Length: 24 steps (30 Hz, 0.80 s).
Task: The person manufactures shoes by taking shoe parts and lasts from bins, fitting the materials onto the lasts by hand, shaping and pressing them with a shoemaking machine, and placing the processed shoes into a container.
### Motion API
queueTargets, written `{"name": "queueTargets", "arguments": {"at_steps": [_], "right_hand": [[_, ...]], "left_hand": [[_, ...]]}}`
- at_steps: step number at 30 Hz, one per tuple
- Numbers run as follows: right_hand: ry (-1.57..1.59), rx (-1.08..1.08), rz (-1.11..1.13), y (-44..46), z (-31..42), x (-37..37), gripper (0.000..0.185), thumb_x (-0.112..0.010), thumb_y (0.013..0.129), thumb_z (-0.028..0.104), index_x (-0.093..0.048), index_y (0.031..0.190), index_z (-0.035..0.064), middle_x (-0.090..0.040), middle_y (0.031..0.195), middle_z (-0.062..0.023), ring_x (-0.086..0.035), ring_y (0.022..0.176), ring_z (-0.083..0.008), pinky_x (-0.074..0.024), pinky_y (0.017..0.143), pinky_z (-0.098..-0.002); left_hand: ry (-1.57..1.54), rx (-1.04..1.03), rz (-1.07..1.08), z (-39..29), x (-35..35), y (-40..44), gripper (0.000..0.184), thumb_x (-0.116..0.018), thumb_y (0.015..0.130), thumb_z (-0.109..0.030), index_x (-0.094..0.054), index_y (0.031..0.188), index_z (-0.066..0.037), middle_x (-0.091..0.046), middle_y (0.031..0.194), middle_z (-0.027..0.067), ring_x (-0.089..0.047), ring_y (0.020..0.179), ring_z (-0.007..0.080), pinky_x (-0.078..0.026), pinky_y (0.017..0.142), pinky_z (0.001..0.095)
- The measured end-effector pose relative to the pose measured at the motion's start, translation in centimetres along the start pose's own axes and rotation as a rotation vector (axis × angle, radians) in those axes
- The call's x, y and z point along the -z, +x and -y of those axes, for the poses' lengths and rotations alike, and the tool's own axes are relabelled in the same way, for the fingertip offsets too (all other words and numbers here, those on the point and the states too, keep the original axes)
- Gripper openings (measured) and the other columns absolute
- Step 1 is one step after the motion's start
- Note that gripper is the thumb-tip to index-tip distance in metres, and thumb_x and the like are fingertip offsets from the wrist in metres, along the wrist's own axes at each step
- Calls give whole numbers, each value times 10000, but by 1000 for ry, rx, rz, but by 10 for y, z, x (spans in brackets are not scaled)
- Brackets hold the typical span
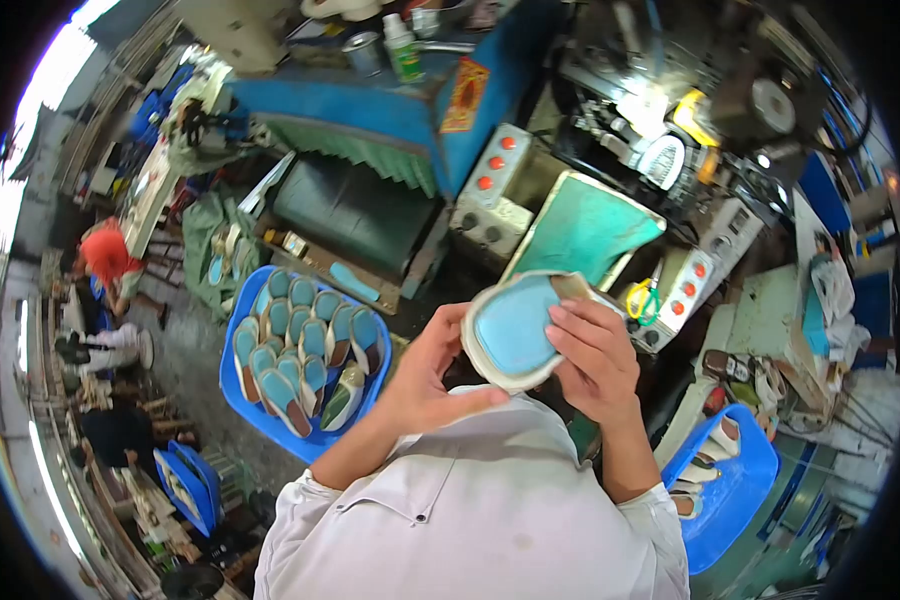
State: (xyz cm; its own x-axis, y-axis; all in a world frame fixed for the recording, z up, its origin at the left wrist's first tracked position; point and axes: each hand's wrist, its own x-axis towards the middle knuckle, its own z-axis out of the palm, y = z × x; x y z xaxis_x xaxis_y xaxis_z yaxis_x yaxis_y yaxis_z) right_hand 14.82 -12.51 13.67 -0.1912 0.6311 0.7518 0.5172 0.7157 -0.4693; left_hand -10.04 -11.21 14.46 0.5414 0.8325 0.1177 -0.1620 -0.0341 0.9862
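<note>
In front of my chest I hold a shoe part [515,325] with a light blue inner face and an off-white rim. My left hand [425,375] grips its left edge, fingertips partly hidden behind the rim and thumb stretched along the bottom. From the right, my right hand [595,360] holds it with fingers bent over the blue face and thumb out of sight. Just beyond stands a tray with a green surface [585,235]. Yellow-green handled scissors [645,298] lie to the right of my right hand.
A blue basket [232,375] at left holds several blue-lined shoes. Another blue basket [740,490] at right contains pale shoes. Control boxes with red buttons [495,165] and machinery [660,140] stand ahead, beside a dark conveyor belt [355,215]. A person in red [110,255] is far left.
</note>
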Motion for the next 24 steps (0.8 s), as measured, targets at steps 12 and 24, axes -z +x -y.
{"name": "queueTargets", "arguments": {"at_steps": [12, 24], "right_hand": [[524, -286, 108, -86, -41, 102, 483, -877, 689, -75, -704, 1098, 115, -592, 1040, -66, -592, 1033, -297, -492, 1053, -511], [610, -323, 153, -100, -45, 120, 406, -670, 606, -177, -663, 917, 84, -560, 971, -60, -561, 949, -287, -479, 990, -494]], "left_hand": [[359, -345, 470, 31, -53, 104, 420, -889, 706, 27, -671, 1056, -55, -686, 1138, 128, -693, 1117, 307, -558, 1074, 520], [601, -615, 572, 35, -69, 109, 372, -903, 679, -141, -632, 929, -88, -649, 995, 51, -661, 890, 284, -557, 766, 393]]}}
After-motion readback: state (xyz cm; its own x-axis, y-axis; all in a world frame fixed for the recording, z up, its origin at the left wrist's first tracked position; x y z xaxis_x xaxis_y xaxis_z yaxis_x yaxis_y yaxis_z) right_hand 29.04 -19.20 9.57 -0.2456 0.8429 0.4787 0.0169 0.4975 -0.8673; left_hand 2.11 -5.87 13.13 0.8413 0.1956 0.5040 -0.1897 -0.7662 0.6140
